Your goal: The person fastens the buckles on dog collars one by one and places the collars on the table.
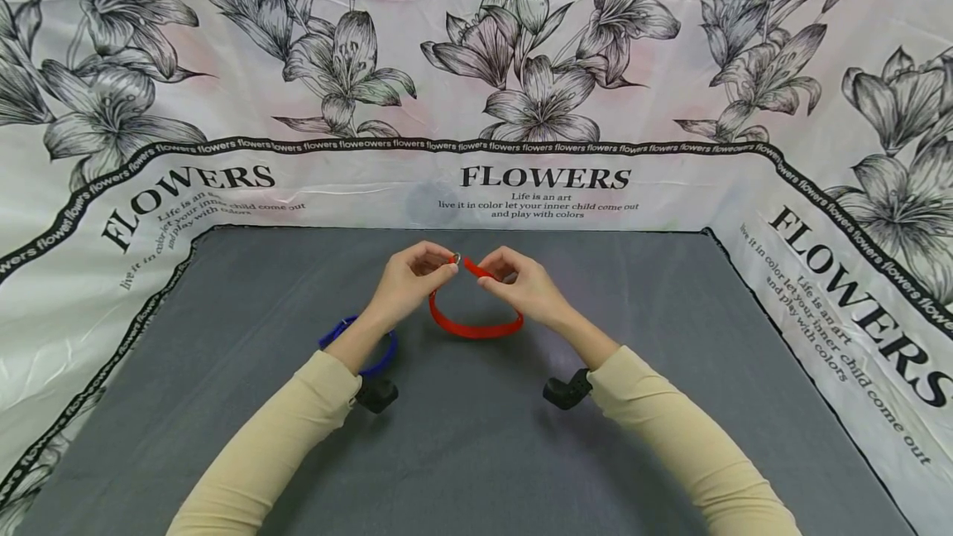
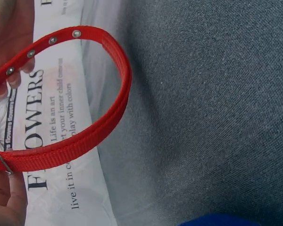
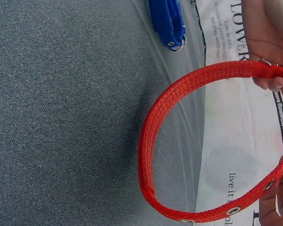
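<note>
A red pet collar is held up in a loop, its two ends raised close together but apart. My left hand pinches the buckle end; the metal buckle shows in the left wrist view. The other end is between the thumb and fingers of my right hand. Metal eyelets run along that strap in the right wrist view. A blue collar lies on the table below my left wrist, which partly covers it.
A grey cloth covers the table. Behind and at the sides hangs a white curtain printed with flowers and lettering. Dark wrist cameras hang beneath both forearms.
</note>
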`<control>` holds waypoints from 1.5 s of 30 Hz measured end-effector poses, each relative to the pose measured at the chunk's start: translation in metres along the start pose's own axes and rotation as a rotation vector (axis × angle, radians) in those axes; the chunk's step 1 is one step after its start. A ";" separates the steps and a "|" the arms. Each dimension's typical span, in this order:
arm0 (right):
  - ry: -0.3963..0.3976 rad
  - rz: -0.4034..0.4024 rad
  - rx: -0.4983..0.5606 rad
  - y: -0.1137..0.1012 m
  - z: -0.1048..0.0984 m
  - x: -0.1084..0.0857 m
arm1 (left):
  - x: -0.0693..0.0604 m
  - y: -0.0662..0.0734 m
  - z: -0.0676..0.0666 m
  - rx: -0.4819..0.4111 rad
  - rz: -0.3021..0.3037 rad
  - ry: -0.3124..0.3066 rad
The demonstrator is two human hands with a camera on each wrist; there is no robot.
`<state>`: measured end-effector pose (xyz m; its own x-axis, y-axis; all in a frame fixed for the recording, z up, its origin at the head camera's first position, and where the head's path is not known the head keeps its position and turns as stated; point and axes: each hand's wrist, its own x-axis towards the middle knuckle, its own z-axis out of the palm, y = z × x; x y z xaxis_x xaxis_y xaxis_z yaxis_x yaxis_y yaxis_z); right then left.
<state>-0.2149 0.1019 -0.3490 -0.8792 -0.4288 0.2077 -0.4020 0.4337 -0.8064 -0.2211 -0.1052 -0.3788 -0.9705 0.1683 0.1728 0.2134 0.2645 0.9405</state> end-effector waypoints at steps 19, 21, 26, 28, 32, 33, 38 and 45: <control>-0.006 -0.028 0.001 0.014 0.005 0.004 | 0.002 0.003 0.002 0.116 0.052 -0.007; -0.002 -0.031 -0.002 0.024 0.007 0.006 | 0.001 0.004 0.001 0.140 0.068 -0.016; 0.005 -0.043 -0.014 0.041 0.010 0.010 | 0.002 0.005 -0.001 0.166 0.090 -0.036; 0.004 -0.051 -0.018 0.042 0.010 0.010 | 0.002 0.005 -0.001 0.168 0.091 -0.042; 0.007 -0.066 -0.036 0.042 0.010 0.010 | 0.001 0.006 -0.001 0.184 0.104 -0.046; 0.009 -0.068 -0.043 0.042 0.010 0.010 | 0.001 0.006 -0.001 0.191 0.109 -0.044; 0.020 -0.054 -0.067 0.043 0.011 0.010 | 0.001 0.007 0.001 0.222 0.115 -0.024; 0.013 -0.073 -0.041 0.038 0.013 0.009 | 0.002 0.004 0.006 0.245 0.099 -0.026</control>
<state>-0.2353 0.1042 -0.3851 -0.8501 -0.4503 0.2730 -0.4754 0.4334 -0.7656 -0.2215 -0.0982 -0.3764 -0.9410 0.2283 0.2499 0.3311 0.4672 0.8198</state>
